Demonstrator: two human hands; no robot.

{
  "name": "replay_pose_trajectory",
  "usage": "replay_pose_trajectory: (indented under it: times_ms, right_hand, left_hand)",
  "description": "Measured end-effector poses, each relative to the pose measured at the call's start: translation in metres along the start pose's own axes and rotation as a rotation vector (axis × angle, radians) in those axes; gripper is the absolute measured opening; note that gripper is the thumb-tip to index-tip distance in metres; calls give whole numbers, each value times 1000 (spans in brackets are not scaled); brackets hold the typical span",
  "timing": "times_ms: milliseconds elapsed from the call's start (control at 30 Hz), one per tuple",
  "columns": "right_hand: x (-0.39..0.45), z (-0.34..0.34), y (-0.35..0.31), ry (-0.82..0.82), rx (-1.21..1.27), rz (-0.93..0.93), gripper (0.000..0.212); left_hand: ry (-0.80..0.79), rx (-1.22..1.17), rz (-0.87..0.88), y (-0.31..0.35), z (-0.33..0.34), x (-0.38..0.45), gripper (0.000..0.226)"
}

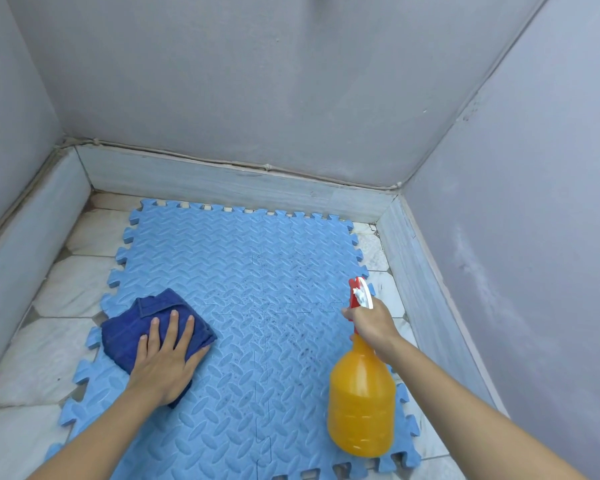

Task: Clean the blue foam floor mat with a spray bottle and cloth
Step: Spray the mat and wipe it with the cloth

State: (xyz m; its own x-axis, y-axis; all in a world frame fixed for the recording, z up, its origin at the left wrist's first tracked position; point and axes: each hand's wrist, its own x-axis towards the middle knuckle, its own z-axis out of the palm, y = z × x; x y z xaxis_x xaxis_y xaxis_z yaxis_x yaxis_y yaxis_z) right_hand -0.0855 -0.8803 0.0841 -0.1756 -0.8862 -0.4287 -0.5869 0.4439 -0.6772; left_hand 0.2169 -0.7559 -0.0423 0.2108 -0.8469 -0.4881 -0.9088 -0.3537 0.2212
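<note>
The blue foam floor mat (pixel 243 265), made of interlocking tiles with a tread pattern, covers most of the floor; dark wet specks dot its middle and right half. A folded dark blue cloth (pixel 132 323) lies on the mat's left side. My left hand (pixel 167 355) rests flat on the cloth with straight, spread fingers. My right hand (pixel 371 323) grips the neck of an orange spray bottle (pixel 361 407) with a red and white trigger head, held above the mat's right edge, nozzle pointing away from me.
Pale marble floor tiles (pixel 77 282) show around the mat on the left and right. A low grey skirting (pixel 236 185) and grey walls close in the corner at the back, left and right.
</note>
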Motion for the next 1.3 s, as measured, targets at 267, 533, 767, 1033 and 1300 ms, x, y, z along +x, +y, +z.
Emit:
replay_pose_trajectory:
  times_ms: [267, 533, 767, 1033, 1300]
  right_hand:
    - [-13, -6, 12, -77, -42, 5, 8]
    - [-28, -28, 34, -106, -92, 48, 10]
    - [-72, -8, 66, -223, -378, -140, 10]
    - [-126, 42, 97, -477, -598, -285, 19]
    - [-152, 82, 86, -655, -762, -461, 16]
  left_hand:
    - [-18, -13, 15, -3, -3, 0, 69]
    - [42, -60, 18, -3, -1, -2, 62]
    - [1, -128, 43, -20, -9, -7, 58]
    - [-19, -247, 4, -16, -15, -4, 58]
    - [-23, -313, 10, -18, -19, -4, 60]
